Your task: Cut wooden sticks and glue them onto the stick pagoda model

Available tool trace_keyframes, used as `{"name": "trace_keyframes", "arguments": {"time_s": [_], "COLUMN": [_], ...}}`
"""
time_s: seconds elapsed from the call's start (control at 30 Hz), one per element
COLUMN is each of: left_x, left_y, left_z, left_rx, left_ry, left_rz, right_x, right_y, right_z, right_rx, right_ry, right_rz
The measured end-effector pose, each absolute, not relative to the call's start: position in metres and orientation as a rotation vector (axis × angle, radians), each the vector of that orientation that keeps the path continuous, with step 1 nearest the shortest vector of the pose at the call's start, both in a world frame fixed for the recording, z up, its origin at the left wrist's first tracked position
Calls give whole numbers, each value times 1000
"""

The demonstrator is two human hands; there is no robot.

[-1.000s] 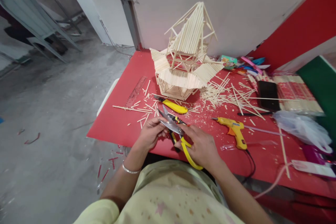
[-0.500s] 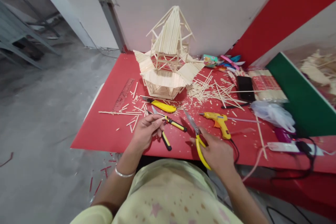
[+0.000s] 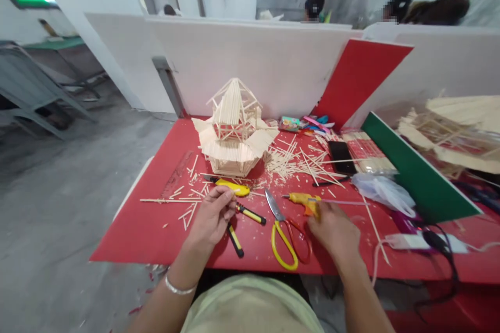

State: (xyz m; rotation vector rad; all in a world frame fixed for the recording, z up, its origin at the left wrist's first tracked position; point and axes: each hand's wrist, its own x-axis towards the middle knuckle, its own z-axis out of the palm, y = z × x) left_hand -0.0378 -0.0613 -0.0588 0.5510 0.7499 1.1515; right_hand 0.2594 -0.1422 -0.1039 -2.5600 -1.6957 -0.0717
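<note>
My left hand rests on the red table with fingertips pinched together; what they hold is too small to make out. Black-and-yellow cutters stick out from under its fingers. My right hand is closed round the handle of the yellow glue gun. Yellow-handled scissors lie flat between my hands, touched by neither. A yellow utility knife lies just beyond my left fingertips. A house built of wooden sticks stands at the back of the table.
Loose sticks and offcuts litter the table. A ruler lies left, a black phone and a plastic bag right. A green board leans at right, with cables near it. Other people sit behind the white partition.
My right hand has laid the scissors down on the table and moved right onto the glue gun. The left hand stays pinched by the cutters. My view has tilted up.
</note>
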Motion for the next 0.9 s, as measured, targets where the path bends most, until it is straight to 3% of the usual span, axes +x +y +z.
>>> {"name": "trace_keyframes", "arguments": {"time_s": [0.2,0.43,0.67,0.8,0.9], "left_x": [-46,-46,-37,-35,-35], "left_y": [-54,-42,-43,-44,-43], "left_z": [-38,-32,-33,-31,-27], "left_rx": [415,456,637,687,702], "left_ry": [681,666,701,716,673], "left_rz": [1226,1177,1095,1106,1145], "right_x": [292,297,259,231,209], "right_y": [-117,-135,-139,-109,-72], "right_z": [-123,-127,-42,20,58], "right_rx": [-2596,-2277,-2028,-1673,-1685], "right_ry": [-1419,-1256,-1114,-1360,-1498], "right_rz": [498,470,371,307,-16]}}
